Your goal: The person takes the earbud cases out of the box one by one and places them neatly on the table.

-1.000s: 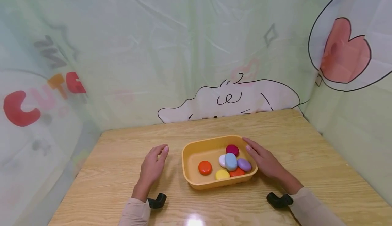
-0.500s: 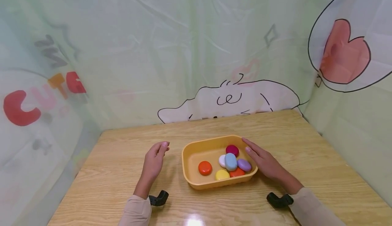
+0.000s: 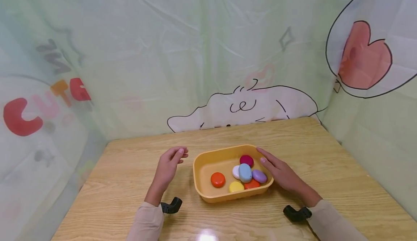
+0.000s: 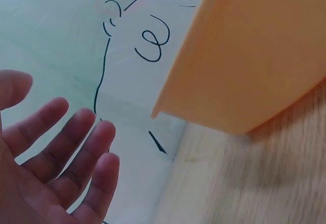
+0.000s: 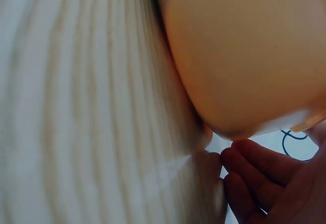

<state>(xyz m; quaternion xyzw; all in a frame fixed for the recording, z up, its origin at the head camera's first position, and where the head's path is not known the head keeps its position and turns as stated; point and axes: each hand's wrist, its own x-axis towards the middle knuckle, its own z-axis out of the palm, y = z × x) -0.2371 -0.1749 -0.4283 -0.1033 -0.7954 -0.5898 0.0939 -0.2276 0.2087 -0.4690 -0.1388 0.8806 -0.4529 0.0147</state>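
A shallow orange plastic basket (image 3: 203,197) stands on the table. Inside it, a red rounded glossy piece (image 3: 217,179) lies alone toward the left. Grouped at the right are a light blue piece (image 3: 245,173), a purple one (image 3: 259,176), a yellow one (image 3: 236,187), a dark pink one (image 3: 246,160), and partly covered white and red ones. My left hand (image 3: 167,166) hovers left of the basket, apart from it, holding nothing; its fingers are spread and slightly bent in the left wrist view. My right hand (image 3: 282,172) rests along the basket's right end, fingers extended, thumb near the rim.
The wooden table (image 3: 130,168) extends around the basket on all sides. Printed curtains (image 3: 163,52) hang directly behind the table and at both sides. Each wrist carries a black bracket, the left bracket (image 3: 172,205) and the right bracket (image 3: 296,214).
My left hand has moved a little forward and to the right, and its turn has shifted so more fingertips show. The right hand, the basket and its pieces have stayed in place.
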